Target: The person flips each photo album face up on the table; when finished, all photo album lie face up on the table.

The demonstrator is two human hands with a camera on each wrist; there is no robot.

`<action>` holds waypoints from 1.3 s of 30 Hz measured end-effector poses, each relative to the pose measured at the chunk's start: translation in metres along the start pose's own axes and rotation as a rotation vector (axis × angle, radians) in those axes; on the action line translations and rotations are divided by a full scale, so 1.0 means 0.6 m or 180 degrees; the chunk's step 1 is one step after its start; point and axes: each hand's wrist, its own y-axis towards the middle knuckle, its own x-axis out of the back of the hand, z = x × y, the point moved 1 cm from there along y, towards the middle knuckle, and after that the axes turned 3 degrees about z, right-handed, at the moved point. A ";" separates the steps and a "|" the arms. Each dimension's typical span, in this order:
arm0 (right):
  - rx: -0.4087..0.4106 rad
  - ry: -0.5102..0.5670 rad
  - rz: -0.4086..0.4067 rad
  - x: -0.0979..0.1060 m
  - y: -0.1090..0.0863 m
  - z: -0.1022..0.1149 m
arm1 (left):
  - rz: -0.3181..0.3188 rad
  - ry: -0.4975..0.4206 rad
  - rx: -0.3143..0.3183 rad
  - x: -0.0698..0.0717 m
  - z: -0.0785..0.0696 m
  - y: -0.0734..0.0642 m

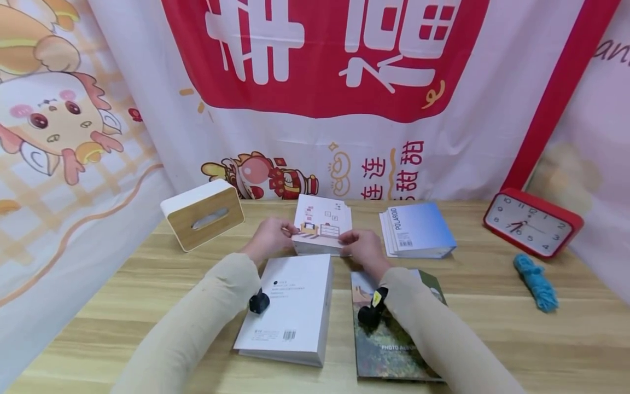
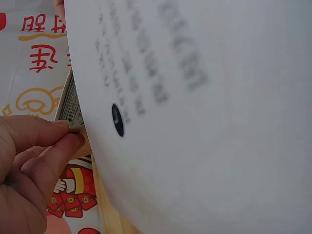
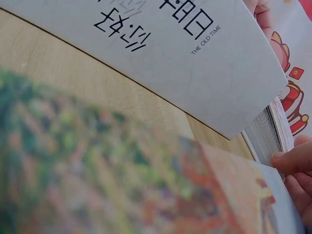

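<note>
A small photo album (image 1: 322, 219) with a drawn sofa and cabinet on its white cover lies at the back middle of the table. My left hand (image 1: 270, 238) pinches its left edge; in the left wrist view, thumb and finger meet at the cover's corner beside the stacked pages (image 2: 72, 109). On the other side, my right hand (image 1: 364, 249) grips the near right corner, thumb against the page edges (image 3: 265, 131) in the right wrist view. Nearer me lies a thick white album (image 1: 295, 306), below the left wrist. A dark green photo album (image 1: 389, 355) is partly covered by the right forearm.
A blue and white album marked POLAROID (image 1: 425, 230) lies right of the hands. At the back left stands a tissue box (image 1: 204, 216) with a wooden face. A red clock (image 1: 534, 224) and a blue yarn bundle (image 1: 536, 282) are far right. A printed curtain (image 1: 320, 104) hangs behind.
</note>
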 end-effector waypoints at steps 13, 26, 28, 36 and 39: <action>0.0064 0.0255 0.0098 0.030 -0.010 0.002 | 0.0245 0.0294 -0.0055 0.017 -0.003 -0.003; 0.0064 0.0612 0.0008 0.127 -0.037 -0.021 | 0.0077 0.0357 -0.0368 0.004 -0.053 0.000; 0.0089 0.0632 -0.0014 0.144 -0.040 -0.025 | 0.0101 0.0388 -0.0510 -0.005 -0.066 0.004; 0.0087 0.0995 -0.0045 0.203 -0.064 -0.040 | 0.0288 0.0642 -0.1074 -0.053 -0.125 0.006; -0.0006 0.1091 -0.0092 0.222 -0.077 -0.045 | 0.0390 0.0748 -0.1201 -0.073 -0.143 0.009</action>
